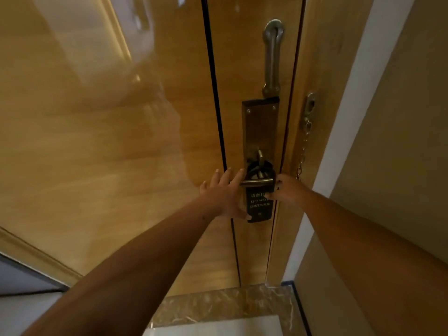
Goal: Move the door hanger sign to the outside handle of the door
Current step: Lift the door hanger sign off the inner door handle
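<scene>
Sign: the dark door hanger sign (259, 206) hangs from the lever handle (257, 182) on the wooden door (121, 166); its looped top goes around the handle's base and its body drops straight below, with pale lettering reading "DO NOT DISTURB"
Left hand: the left hand (224, 194) lies flat against the door just left of the sign, fingers spread and straight, fingertips by the free end of the handle, thumb touching the sign's lower left edge; it grips nothing
Right hand: the right hand (282, 190) is at the sign's right edge, fingers curled in and pinching that edge just under the handle
Lock plate: a long dark plate (260, 127) runs up the door from the handle, with a small turn knob (260, 157) above the sign's loop
Upper bar: a metal pull bar (272, 57) sits above the plate
Chain: a door chain (304, 146) hangs from the frame, just right of the right hand
Floor: a marble threshold (218, 304) lies below the door
</scene>
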The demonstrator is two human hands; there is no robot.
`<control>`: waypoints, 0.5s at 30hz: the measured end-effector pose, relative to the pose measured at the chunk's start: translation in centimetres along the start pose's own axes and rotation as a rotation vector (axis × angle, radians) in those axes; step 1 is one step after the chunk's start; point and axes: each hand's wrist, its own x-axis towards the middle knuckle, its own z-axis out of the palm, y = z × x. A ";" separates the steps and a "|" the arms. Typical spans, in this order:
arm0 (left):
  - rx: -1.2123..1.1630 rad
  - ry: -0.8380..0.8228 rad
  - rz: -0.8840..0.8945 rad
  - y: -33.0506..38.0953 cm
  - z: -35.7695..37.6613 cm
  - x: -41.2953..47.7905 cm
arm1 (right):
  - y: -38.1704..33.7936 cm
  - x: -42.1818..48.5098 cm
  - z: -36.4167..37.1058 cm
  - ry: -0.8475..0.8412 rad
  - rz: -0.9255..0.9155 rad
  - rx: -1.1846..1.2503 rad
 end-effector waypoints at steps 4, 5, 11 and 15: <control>0.046 -0.008 -0.017 -0.3 0.4 0.5 | 1.1 1.5 0.4 0.028 0.010 -0.028; 0.052 -0.010 -0.014 -0.3 0.3 0.7 | 1.1 1.6 0.3 0.027 -0.001 -0.041; -0.034 -0.077 0.056 -1.0 -1.4 0.8 | 0.3 -0.5 -1.1 -0.018 -0.038 -0.063; -0.067 -0.102 0.084 -2.7 -2.7 -0.1 | -1.5 -2.7 -2.2 -0.050 0.020 -0.042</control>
